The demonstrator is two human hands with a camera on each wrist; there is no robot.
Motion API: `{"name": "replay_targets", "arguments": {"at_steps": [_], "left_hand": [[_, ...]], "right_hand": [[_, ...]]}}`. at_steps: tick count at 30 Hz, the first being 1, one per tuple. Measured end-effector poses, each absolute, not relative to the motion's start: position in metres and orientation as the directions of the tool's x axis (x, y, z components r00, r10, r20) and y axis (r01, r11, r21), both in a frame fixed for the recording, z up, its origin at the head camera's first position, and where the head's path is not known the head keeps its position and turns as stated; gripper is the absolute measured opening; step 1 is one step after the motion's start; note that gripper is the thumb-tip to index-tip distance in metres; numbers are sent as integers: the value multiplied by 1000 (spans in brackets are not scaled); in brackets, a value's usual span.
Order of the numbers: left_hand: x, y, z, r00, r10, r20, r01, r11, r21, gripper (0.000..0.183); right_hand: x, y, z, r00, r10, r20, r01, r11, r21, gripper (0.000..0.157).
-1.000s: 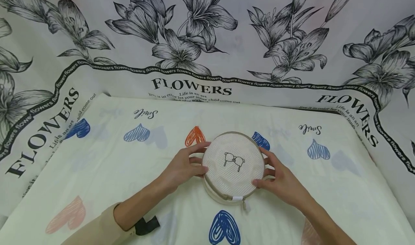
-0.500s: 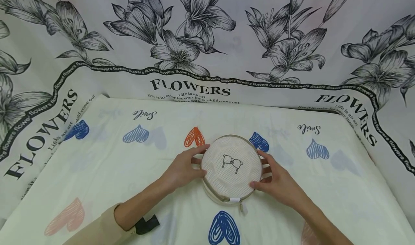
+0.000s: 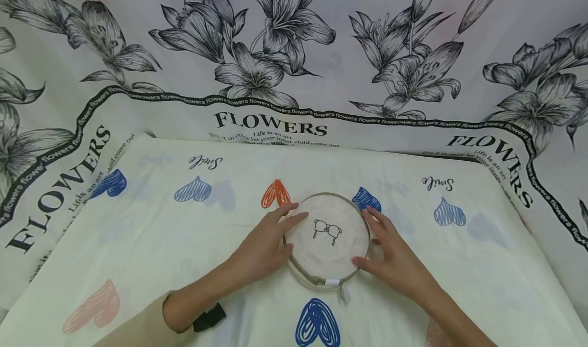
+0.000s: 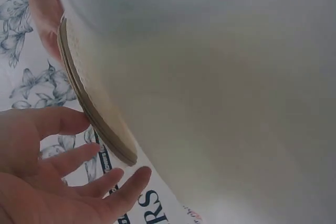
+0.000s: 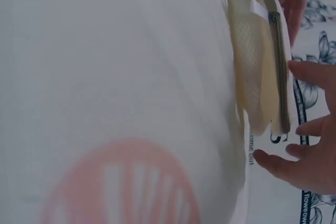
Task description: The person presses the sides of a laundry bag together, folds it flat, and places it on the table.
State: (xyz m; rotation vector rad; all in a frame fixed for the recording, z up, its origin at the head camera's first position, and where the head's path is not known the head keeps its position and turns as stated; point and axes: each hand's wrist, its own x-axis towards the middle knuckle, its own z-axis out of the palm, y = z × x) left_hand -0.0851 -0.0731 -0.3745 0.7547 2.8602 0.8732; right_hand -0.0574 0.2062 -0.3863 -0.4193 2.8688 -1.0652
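Both hands loosen at the round mesh case

Versus a second ago: the round mesh case (image 3: 326,238) sits slightly nearer the person; half a second ago both hands were cupped round its sides. Now the left hand (image 3: 264,247) has a finger reaching in over the top and the right hand's (image 3: 397,260) fingers are straighter and more spread.

Pose: hands either side of the case, palms inward. Left wide and relaxed, one digit at the rim, others fanned off it in the left wrist view; same on the right, thumb on the near edge. Neither grips.

Case: on the heart-print cloth (image 3: 184,250), between the orange heart (image 3: 275,194) and blue heart (image 3: 366,200) on its far side. Two line-drawn sheep on the lid, lid down, zip round the edge, white tab (image 3: 333,282) and zip pull (image 3: 342,292) at the near side. Contents can't be seen.
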Motion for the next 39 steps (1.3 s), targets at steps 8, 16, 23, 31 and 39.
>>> {"name": "replay_targets", "arguments": {"at_steps": [8,16,23,31,39], "left_hand": [[-78,-67,-377,-753,625,208,655,678,334,66],[-79,-63,-380,-678,718,158,728,625,282,74],[-81,-60,-380,-667,735,123,737,625,259,79],[-82,-59,-384,-650,753,101,756,626,193,86],[-82,-59,-386,-636,768,80,770,623,139,90]], "right_hand": [[-52,200,-381,-863,-468,192,-498,716,-489,74],[-53,193,-382,-820,-525,229,-573,737,-359,58],[-54,184,-387,-809,-554,198,-586,790,-180,79],[-52,179,-391,-793,-591,148,-607,786,-116,82],[-52,176,-395,-788,-607,103,-616,780,-113,83]]}}
